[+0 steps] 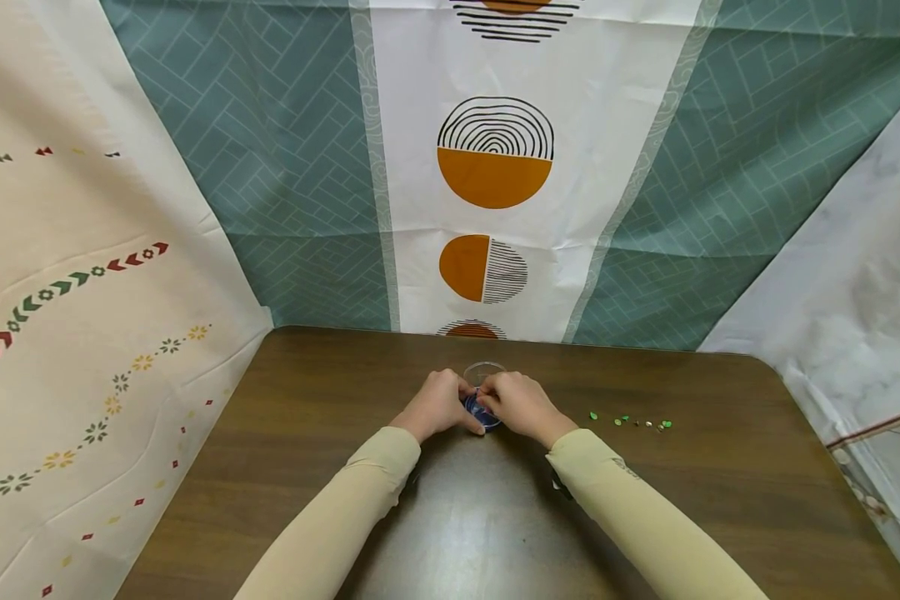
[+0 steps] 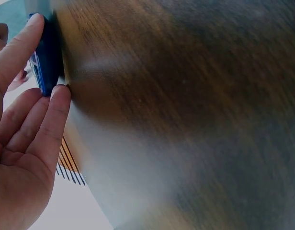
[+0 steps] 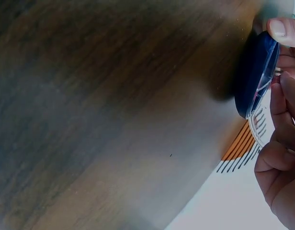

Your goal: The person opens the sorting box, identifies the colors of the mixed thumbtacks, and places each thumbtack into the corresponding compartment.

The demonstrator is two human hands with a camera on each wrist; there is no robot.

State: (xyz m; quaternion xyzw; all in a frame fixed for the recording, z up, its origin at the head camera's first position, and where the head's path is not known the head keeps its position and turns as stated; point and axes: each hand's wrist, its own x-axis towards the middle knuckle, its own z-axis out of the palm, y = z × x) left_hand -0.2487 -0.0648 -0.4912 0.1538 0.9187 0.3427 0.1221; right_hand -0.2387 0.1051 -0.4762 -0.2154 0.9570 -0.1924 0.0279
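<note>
A shallow round blue case (image 1: 483, 417) lies on the table between both hands, with a clear round lid (image 1: 484, 365) at its far side. My left hand (image 1: 441, 405) holds the case by its rim; the left wrist view has thumb and fingers on opposite sides of the blue wall (image 2: 49, 55). Over the case's inside, my right hand (image 1: 521, 402) pinches something tiny. In the right wrist view this small pale and reddish piece (image 3: 277, 73) shows at the fingertips, too small to identify. The case's contents are mostly hidden by the hands.
Several small green pieces (image 1: 593, 416) and tiny shiny bits (image 1: 648, 424) lie scattered on the brown wooden table (image 1: 330, 383), right of the hands. A patterned curtain (image 1: 307, 167) hangs behind the table's back edge. Pale cloths hang at both sides.
</note>
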